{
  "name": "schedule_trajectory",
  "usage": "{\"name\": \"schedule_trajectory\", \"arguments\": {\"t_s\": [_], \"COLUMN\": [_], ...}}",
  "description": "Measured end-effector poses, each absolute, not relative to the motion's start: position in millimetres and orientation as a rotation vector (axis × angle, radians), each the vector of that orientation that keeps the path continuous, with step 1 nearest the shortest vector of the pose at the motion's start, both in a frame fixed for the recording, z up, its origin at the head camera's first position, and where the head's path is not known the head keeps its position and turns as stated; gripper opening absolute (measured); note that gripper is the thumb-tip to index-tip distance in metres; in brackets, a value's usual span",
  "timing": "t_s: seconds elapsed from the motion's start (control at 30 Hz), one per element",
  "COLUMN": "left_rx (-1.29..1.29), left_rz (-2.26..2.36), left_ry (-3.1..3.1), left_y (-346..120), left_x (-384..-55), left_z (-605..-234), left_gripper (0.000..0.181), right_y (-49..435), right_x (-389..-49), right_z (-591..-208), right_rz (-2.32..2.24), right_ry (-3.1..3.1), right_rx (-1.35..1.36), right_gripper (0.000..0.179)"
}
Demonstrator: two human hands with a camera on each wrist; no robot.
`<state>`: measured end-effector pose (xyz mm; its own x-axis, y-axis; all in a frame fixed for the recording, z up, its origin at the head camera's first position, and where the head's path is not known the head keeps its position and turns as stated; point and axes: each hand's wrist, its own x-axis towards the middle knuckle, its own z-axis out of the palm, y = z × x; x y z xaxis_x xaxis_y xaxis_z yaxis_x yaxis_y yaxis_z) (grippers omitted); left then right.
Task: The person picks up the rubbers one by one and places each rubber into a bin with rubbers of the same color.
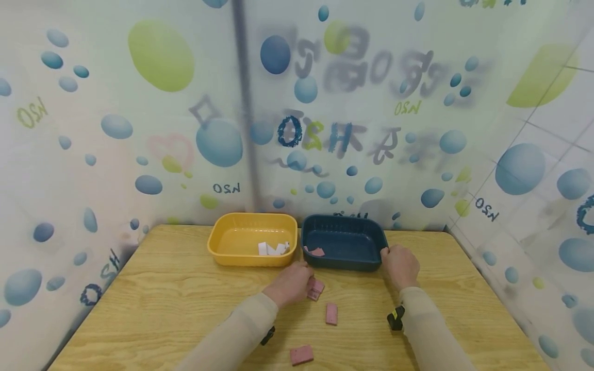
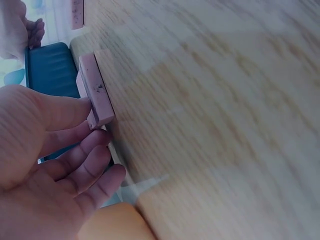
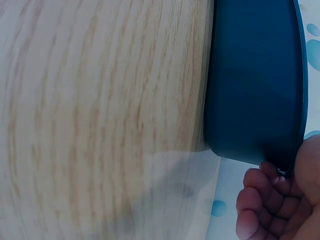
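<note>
My left hand [image 1: 291, 283] is at the front of the two basins. In the left wrist view its thumb and index finger pinch the end of a pink block [image 2: 99, 92], and the other fingers curl loosely below. A second pink piece lies against that block, partly hidden. My right hand [image 1: 401, 265] grips the right end of the dark blue basin [image 1: 343, 264] at its rim, as the right wrist view also shows. A few pink pieces [image 1: 317, 252] lie inside that basin, at its left.
Left of the blue basin stands a yellow basin [image 1: 252, 260] with several white pieces [image 1: 274, 249] in it. One pink block [image 1: 331, 314] lies between the forearms, another [image 1: 301, 355] nearer the front of the wooden table [image 1: 176, 288]. A patterned curtain [image 1: 185, 118] hangs behind.
</note>
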<state>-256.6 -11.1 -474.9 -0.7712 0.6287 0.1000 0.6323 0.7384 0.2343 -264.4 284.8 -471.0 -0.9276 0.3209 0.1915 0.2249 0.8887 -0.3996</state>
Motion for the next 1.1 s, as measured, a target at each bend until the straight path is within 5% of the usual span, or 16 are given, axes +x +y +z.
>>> {"name": "schedule_trajectory", "arguments": {"t_s": [1.1], "left_rx": [-1.062], "left_rz": [-0.386], "left_ry": [-2.791], "left_y": [-13.1], "left_x": [-257.0], "left_z": [-477.1], "left_gripper": [0.021], "right_y": [285.6], "right_x": [-266.8], "right_z": [-473.4], "right_rz": [0.545], "right_ry": [-2.813], "right_rx": [-0.441], "right_gripper": [0.047]}}
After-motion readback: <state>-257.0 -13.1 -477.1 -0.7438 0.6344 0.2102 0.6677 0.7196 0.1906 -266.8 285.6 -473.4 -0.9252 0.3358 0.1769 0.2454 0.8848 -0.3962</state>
